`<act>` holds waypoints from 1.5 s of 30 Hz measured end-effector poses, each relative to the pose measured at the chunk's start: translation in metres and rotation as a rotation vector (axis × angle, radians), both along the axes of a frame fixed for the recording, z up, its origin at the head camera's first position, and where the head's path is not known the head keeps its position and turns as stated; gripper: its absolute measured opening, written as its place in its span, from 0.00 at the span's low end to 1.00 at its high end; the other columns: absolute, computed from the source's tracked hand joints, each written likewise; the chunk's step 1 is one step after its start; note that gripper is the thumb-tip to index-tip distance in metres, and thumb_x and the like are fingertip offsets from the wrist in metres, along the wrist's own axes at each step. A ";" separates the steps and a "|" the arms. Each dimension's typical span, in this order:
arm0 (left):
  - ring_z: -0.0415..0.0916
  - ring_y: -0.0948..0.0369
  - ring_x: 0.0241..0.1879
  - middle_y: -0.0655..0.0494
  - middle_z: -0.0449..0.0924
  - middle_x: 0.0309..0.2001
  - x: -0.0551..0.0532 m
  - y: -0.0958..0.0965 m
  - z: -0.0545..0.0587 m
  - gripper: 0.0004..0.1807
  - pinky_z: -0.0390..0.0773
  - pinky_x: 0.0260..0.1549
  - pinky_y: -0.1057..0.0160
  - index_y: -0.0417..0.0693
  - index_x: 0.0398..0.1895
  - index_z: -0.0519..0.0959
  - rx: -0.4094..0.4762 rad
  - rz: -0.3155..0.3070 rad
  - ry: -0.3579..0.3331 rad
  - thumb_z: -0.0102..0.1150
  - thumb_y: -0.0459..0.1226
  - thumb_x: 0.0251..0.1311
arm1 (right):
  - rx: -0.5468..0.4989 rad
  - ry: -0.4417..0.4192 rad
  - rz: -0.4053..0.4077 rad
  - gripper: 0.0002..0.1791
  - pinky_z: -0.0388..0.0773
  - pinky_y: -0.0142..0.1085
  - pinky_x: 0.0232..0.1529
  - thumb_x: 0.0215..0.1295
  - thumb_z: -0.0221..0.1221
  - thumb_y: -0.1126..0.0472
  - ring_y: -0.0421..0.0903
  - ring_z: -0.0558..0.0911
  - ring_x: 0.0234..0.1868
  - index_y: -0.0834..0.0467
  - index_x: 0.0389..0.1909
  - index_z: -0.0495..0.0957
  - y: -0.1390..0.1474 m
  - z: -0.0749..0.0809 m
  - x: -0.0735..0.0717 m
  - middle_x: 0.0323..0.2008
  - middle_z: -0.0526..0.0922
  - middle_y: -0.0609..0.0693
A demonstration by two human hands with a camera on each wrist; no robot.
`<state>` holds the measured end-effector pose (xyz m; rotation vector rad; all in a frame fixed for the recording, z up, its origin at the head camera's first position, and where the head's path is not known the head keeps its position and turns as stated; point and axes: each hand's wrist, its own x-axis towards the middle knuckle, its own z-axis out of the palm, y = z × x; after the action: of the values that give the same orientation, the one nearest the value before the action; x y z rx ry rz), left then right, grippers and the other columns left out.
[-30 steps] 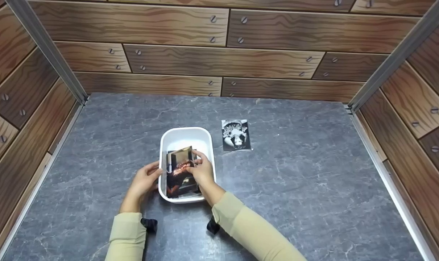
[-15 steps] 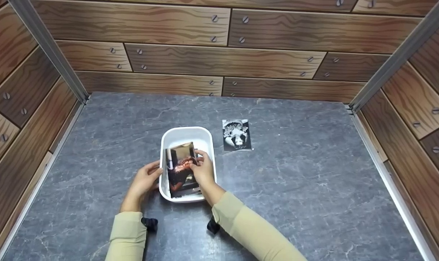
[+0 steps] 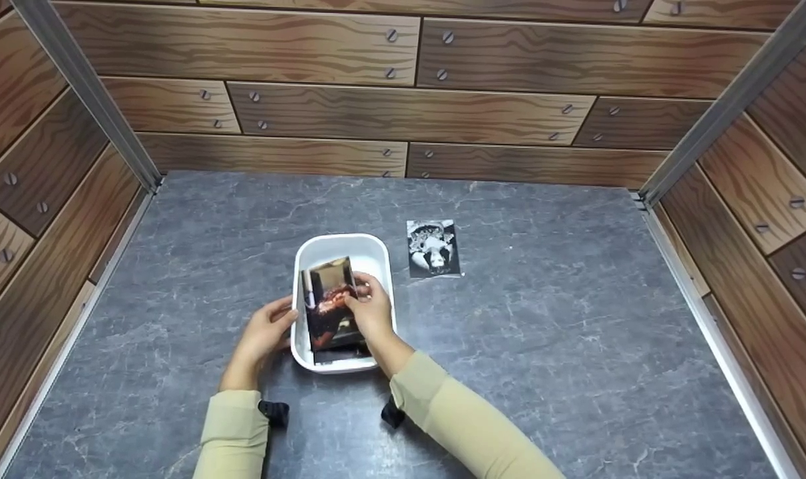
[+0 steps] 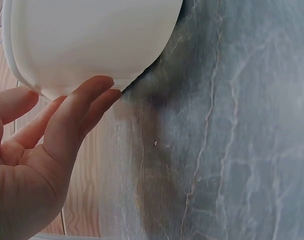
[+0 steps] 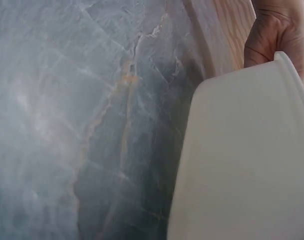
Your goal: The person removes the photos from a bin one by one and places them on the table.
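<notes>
A white plastic tub (image 3: 341,241) stands on the grey marbled surface, with several photo prints inside. My right hand (image 3: 371,309) reaches over the tub's right side and pinches the right edge of a dark colour photo (image 3: 329,309), thumb on its face. That photo sits slightly tilted over at least one other print (image 3: 343,354), mostly covered. At the tub's left side, my left hand (image 3: 266,332) holds the rim; in the left wrist view the fingers (image 4: 72,115) touch the outer wall. The right wrist view hides the right fingers behind the tub wall (image 5: 241,160).
A black-and-white photo (image 3: 434,249) lies flat on the surface, right of the tub. Wood-patterned walls (image 3: 403,113) enclose the back and both sides, with metal posts (image 3: 729,106) at the corners.
The colour photo in my right hand has shifted slightly up and turned a little within the tub, showing more of the print below. My left hand and the tub stay in place.
</notes>
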<state>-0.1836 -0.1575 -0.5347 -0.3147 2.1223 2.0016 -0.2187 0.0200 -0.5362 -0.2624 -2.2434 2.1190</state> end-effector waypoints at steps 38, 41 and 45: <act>0.76 0.50 0.52 0.28 0.67 0.63 0.003 -0.002 0.000 0.25 0.84 0.42 0.55 0.32 0.68 0.63 -0.038 0.019 -0.011 0.48 0.31 0.70 | -0.360 -0.178 -0.403 0.14 0.82 0.29 0.33 0.33 0.75 0.77 0.41 0.84 0.31 0.63 0.25 0.87 0.363 -0.150 -0.231 0.27 0.88 0.52; 0.77 0.51 0.51 0.28 0.67 0.63 0.001 -0.002 0.000 0.25 0.84 0.41 0.56 0.32 0.68 0.63 -0.030 0.021 -0.019 0.48 0.31 0.70 | -0.349 -0.200 -0.391 0.15 0.83 0.29 0.37 0.34 0.76 0.75 0.43 0.86 0.33 0.63 0.27 0.87 0.353 -0.137 -0.212 0.30 0.88 0.53; 0.76 0.50 0.51 0.28 0.67 0.63 -0.001 -0.001 0.000 0.25 0.84 0.43 0.55 0.32 0.68 0.62 -0.018 0.021 -0.027 0.47 0.30 0.70 | -0.085 -0.169 -0.411 0.15 0.79 0.25 0.38 0.34 0.79 0.65 0.41 0.84 0.33 0.58 0.28 0.88 0.332 -0.113 -0.186 0.30 0.89 0.49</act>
<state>-0.1848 -0.1588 -0.5343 -0.3669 2.1302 1.9797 -0.4044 0.3522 -0.6489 -0.8545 -1.9585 2.0304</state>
